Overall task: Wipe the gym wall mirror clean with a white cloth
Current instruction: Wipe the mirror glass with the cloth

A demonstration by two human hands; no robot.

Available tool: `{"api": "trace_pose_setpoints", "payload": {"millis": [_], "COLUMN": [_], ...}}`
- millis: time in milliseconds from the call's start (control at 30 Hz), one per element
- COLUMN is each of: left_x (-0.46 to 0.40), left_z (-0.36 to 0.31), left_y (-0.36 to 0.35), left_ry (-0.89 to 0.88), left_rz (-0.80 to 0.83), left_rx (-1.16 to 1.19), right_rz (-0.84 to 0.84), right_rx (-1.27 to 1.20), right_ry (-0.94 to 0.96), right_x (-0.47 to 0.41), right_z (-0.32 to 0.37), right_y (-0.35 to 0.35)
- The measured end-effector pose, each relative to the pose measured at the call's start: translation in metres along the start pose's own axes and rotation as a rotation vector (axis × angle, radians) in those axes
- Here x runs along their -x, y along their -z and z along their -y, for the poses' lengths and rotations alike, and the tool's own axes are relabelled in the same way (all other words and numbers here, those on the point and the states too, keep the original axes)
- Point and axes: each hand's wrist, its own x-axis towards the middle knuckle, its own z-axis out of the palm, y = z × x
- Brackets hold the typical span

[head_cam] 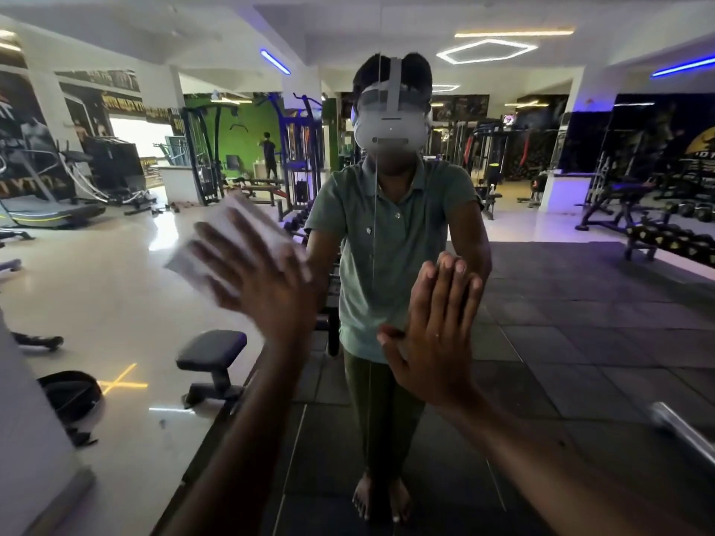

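The gym wall mirror [561,295] fills the view straight ahead, with a thin vertical seam down its middle. My left hand [259,280] presses a folded white cloth [228,234] flat against the glass left of the seam, fingers straight and spread; hand and cloth are blurred by motion. My right hand [437,334] lies flat on the mirror just right of the seam, fingers straight and together, holding nothing. My own reflection, in a green shirt and a white headset, stands behind both hands.
The glass reflects the gym: treadmills at left, a black bench [212,353] low left, cable machines in the middle, dumbbell racks at right. A grey surface [27,439] sits at my near left. A metal bar end [681,427] pokes in at lower right.
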Motion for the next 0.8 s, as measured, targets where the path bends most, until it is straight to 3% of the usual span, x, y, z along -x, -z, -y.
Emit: {"api": "trace_pose_setpoints", "payload": {"millis": [33,133,200,267,367,400,433,467,533,567,600,633,800], "left_x": [0.019,0.058,0.039,0.017,0.027,0.046,0.071,0.1,0.136,0.129,0.114,0.099,0.068], "left_z": [-0.018,-0.032,-0.001,0.042,0.073,0.062,0.046,0.031,0.025,0.033,0.044,0.058,0.087], "left_y": [-0.004,-0.005,-0.003,-0.001,-0.002,-0.005,-0.01,-0.014,-0.02,-0.024,-0.025,-0.022,-0.009], "left_ry": [-0.103,-0.646,-0.769,-0.633,-0.15,-0.056,-0.079,-0.229,-0.717,-0.869,-0.903,-0.845,-0.183], "left_rz": [0.052,0.217,0.2,0.148,0.064,0.062,0.116,0.213,0.351,0.345,0.319,0.29,0.15], "left_rx": [0.012,0.034,0.023,-0.006,0.032,0.043,0.061,0.084,0.106,0.106,0.106,0.102,0.226], "right_rz": [0.008,0.026,0.028,0.054,0.11,0.123,0.128,0.125,0.109,0.105,0.113,0.127,0.167], "right_rx": [0.004,0.015,0.011,-0.004,0.003,0.014,0.021,0.021,-0.003,-0.011,-0.006,0.006,0.047], "right_ry": [-0.014,0.037,0.095,0.123,0.125,0.114,0.102,0.092,0.102,0.12,0.138,0.162,0.229], "right_x": [0.001,0.006,0.014,0.027,0.053,0.061,0.067,0.072,0.077,0.077,0.079,0.08,0.088], "right_z": [0.003,-0.007,-0.016,-0.019,-0.014,-0.011,-0.007,-0.004,-0.003,-0.006,-0.011,-0.018,-0.034], "right_y": [-0.001,0.0,0.002,0.003,-0.002,-0.005,-0.01,-0.013,-0.019,-0.021,-0.022,-0.021,-0.027]}}
